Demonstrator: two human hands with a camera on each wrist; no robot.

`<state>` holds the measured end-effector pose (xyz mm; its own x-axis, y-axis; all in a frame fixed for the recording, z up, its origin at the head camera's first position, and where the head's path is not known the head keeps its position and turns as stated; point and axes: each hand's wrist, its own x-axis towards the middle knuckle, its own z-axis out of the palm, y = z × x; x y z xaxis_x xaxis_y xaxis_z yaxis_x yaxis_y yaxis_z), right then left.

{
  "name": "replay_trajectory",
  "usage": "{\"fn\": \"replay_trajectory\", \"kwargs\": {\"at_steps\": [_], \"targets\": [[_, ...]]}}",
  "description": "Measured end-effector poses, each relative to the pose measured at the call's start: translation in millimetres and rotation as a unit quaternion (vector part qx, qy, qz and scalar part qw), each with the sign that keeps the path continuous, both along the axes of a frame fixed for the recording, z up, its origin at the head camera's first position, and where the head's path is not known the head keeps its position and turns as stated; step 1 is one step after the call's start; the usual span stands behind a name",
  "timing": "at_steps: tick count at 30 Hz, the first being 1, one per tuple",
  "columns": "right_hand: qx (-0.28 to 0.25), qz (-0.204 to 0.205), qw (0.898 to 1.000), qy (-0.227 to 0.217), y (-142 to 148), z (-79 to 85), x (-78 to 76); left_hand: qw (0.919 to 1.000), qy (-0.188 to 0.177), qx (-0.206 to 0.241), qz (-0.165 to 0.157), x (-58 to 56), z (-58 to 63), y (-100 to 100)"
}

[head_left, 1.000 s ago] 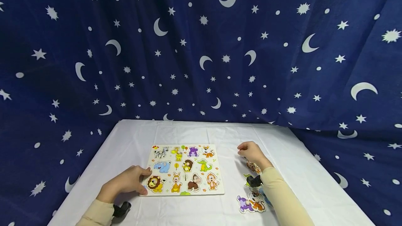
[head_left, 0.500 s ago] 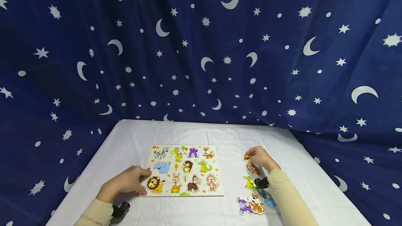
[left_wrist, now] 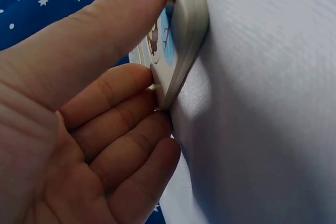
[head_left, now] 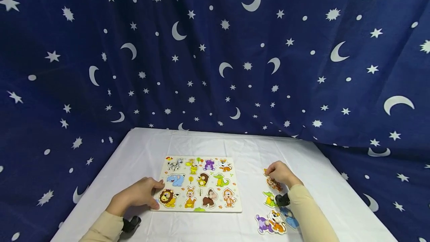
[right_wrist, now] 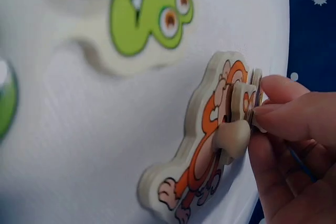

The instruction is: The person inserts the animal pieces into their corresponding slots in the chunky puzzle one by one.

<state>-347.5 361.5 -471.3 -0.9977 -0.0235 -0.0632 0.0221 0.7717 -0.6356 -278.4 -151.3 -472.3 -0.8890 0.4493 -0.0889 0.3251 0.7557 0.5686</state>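
Note:
A wooden animal puzzle board lies flat on the table. My left hand holds its near left corner, thumb over the edge and bent fingers against the side, as the left wrist view shows. To the right of the board, my right hand pinches a thin puzzle piece between thumb and fingertips; its picture is mostly hidden. Close against it lies an orange monkey piece with a wooden knob. A green crocodile piece lies nearer me.
Near the table's front right lie a purple hippo piece, a tiger piece and a blue elephant piece, partly overlapping. A white cloth covers the table. A dark blue curtain with moons and stars hangs behind.
My right hand has come back toward me and slightly right, down to the pieces beside the monkey. My left hand stays at the board's corner. The head view has shifted slightly.

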Motion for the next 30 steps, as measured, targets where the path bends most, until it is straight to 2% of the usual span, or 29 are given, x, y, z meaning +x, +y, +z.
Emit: {"fn": "replay_trajectory", "kwargs": {"at_steps": [7,14,22,26,30], "targets": [[-0.01,0.021,0.999,-0.026,3.1,1.7,-6.4,0.9999,-0.001,-0.008,0.007,-0.3,2.7,-1.1],[-0.005,0.019,0.997,-0.073,4.6,6.1,-9.8,0.9999,-0.001,-0.002,-0.011,-2.1,4.2,-0.1],[0.059,0.053,0.996,-0.045,5.4,12.5,-10.3,0.9999,0.006,-0.014,-0.001,-3.6,3.9,2.8],[0.06,0.069,0.995,-0.04,4.2,15.8,-8.9,0.9997,0.013,-0.018,-0.003,-3.9,4.3,2.0],[0.053,0.07,0.995,-0.035,4.0,15.4,-5.3,0.9999,0.003,-0.012,-0.005,-2.4,3.2,1.0]]}}
